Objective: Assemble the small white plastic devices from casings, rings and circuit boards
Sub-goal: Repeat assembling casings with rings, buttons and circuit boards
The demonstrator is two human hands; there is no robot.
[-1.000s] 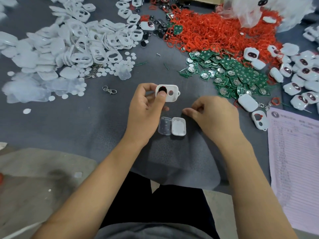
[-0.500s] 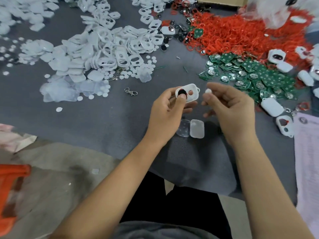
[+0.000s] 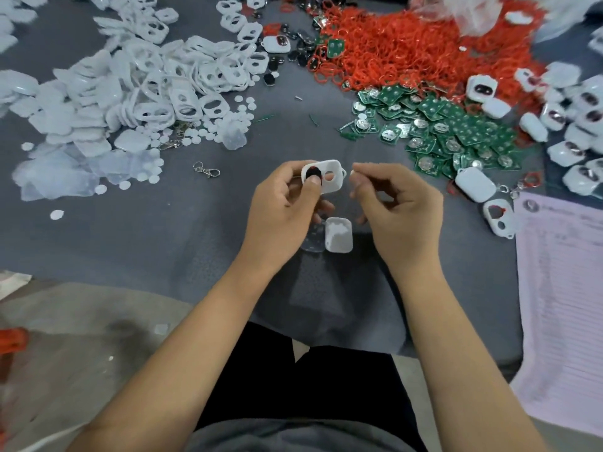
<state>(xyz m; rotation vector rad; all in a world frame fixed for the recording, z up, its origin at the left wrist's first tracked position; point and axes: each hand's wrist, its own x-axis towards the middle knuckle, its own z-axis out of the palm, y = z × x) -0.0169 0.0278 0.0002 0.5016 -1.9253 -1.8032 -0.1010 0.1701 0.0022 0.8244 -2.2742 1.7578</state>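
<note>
My left hand (image 3: 280, 207) grips a white casing front (image 3: 329, 177) above the grey cloth, its thumb pressing on a black oval insert in the larger opening. The smaller round hole is empty. My right hand (image 3: 394, 203) pinches a tiny white disc (image 3: 353, 172) at its fingertips, just right of the casing. Below the hands a white casing back (image 3: 338, 235) lies on the cloth beside a clear plastic piece (image 3: 313, 241).
White casing fronts (image 3: 169, 83) are heaped at the back left, red rings (image 3: 408, 50) at the back, green circuit boards (image 3: 450, 132) at the right. Finished devices (image 3: 474, 189) and a printed sheet (image 3: 561, 298) lie far right. A metal clasp (image 3: 206, 170) lies left.
My right hand rose from the cloth near the casing back and now holds a small white disc beside the casing. The left hand kept hold of the casing front.
</note>
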